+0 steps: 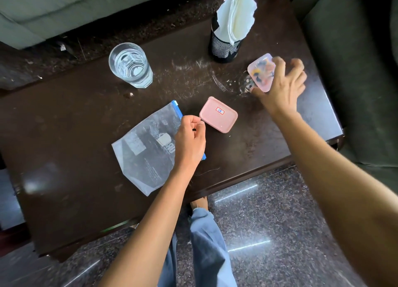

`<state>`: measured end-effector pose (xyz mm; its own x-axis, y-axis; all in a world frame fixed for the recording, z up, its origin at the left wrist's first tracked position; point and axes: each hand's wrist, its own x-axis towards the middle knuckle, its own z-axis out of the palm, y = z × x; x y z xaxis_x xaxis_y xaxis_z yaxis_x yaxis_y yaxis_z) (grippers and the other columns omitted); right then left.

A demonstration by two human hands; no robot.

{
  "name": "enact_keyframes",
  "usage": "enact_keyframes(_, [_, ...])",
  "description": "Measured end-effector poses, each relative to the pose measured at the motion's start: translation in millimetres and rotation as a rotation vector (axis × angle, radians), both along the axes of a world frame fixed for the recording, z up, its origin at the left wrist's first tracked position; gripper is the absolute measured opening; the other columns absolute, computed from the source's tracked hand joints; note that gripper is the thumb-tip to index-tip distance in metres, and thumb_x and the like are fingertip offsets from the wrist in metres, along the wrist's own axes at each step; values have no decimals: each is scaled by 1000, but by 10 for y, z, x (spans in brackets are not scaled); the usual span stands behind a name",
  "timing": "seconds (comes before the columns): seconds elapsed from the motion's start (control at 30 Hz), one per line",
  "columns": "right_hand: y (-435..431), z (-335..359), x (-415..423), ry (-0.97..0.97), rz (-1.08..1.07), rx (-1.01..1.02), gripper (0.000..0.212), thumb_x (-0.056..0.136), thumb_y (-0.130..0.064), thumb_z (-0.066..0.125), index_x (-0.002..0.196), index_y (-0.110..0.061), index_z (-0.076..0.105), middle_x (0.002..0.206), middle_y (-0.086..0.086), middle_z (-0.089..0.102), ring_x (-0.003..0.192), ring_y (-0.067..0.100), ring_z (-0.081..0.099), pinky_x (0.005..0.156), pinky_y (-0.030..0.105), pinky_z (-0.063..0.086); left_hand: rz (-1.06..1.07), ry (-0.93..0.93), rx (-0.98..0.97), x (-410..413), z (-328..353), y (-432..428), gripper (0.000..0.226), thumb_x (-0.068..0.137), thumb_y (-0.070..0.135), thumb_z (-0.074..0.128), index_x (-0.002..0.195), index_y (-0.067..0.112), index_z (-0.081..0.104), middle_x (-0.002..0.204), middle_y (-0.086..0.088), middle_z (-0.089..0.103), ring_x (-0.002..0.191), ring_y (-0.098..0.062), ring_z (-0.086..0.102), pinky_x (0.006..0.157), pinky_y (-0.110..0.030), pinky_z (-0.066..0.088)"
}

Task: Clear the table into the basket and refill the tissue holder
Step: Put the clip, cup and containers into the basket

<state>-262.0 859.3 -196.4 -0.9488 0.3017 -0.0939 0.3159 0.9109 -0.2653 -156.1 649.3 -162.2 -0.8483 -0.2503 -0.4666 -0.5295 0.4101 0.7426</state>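
My right hand grips a small clear pink box with colourful bits inside, tilted just above the dark wooden table at its right side. The box's pink lid lies flat in the middle of the table. My left hand hovers curled over the blue-zip edge of a clear plastic bag, beside the lid, its fingers closed with nothing visibly in them. A black mesh tissue holder stuffed with white tissues stands at the back. No basket is in view.
A glass of water stands at the back left of the table. Crumbs and smears mark the tabletop near my right hand. Sofas border the far side and the right. Polished stone floor and my jeans leg lie below the table's near edge.
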Motion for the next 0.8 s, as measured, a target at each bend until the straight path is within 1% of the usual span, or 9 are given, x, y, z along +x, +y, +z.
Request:
enact_keyframes(0.1, [68,-54,-107,-35,96,-114,56,82,-31,63,129,-14,40,127,20,39,106,41,42,96,49,39,-4,1,-5,16,-11,-2,15,99,22,47,111,14,50,110,-1,57,96,-15,59,59,-11,43])
enact_keyframes(0.2, [64,-27,-3,-56,53,-391,42,81,-27,56,121,-19,44,118,10,41,100,28,41,92,36,38,-5,-2,-7,30,-17,4,15,99,22,47,111,15,50,110,-1,58,95,-14,59,60,-10,44])
enact_keyframes(0.3, [-43,36,189,-190,-158,-906,20,79,-34,54,98,-31,56,97,4,51,80,17,51,70,29,44,4,-6,1,38,-25,11,13,98,22,47,109,16,51,109,-1,59,94,-14,60,65,-16,48])
enact_keyframes(0.37, [-80,58,287,-237,-223,-1008,12,86,-30,47,86,-24,58,78,5,56,63,17,54,55,28,46,5,0,6,43,-33,18,13,98,22,46,108,16,51,109,-2,60,95,-16,61,69,-21,50])
enact_keyframes(0.53, [-69,39,368,-188,-308,-844,29,96,-23,35,86,-8,58,61,11,64,44,18,60,45,25,50,-5,-6,-3,59,-90,39,15,98,22,47,110,15,51,111,-4,60,98,-17,61,70,-21,51])
enact_keyframes(0.63, [-59,40,344,-159,-382,-791,29,97,-23,37,92,-4,58,68,13,65,40,11,59,45,23,53,-12,-4,-6,79,-114,73,16,98,22,47,111,15,51,110,-2,59,99,-17,61,72,-23,52])
enact_keyframes(0.67, [-62,43,343,-155,-396,-780,28,97,-23,39,93,-3,58,74,14,65,43,11,61,47,24,55,-12,-4,-6,83,-110,85,15,98,22,47,111,14,51,109,-1,58,98,-16,61,71,-21,51])
enact_keyframes(0.73, [-42,48,362,-105,-346,-605,26,95,-23,41,99,-3,59,92,15,64,68,20,65,66,33,58,-6,-6,3,85,-107,103,15,98,21,48,110,14,51,109,-2,59,98,-17,62,73,-23,52])
enact_keyframes(0.8, [-51,101,427,58,-159,-350,24,93,-24,46,103,-7,59,106,14,60,94,30,57,81,35,45,6,-8,20,85,-102,114,12,98,21,48,108,15,51,110,-5,60,99,-19,62,78,-29,54])
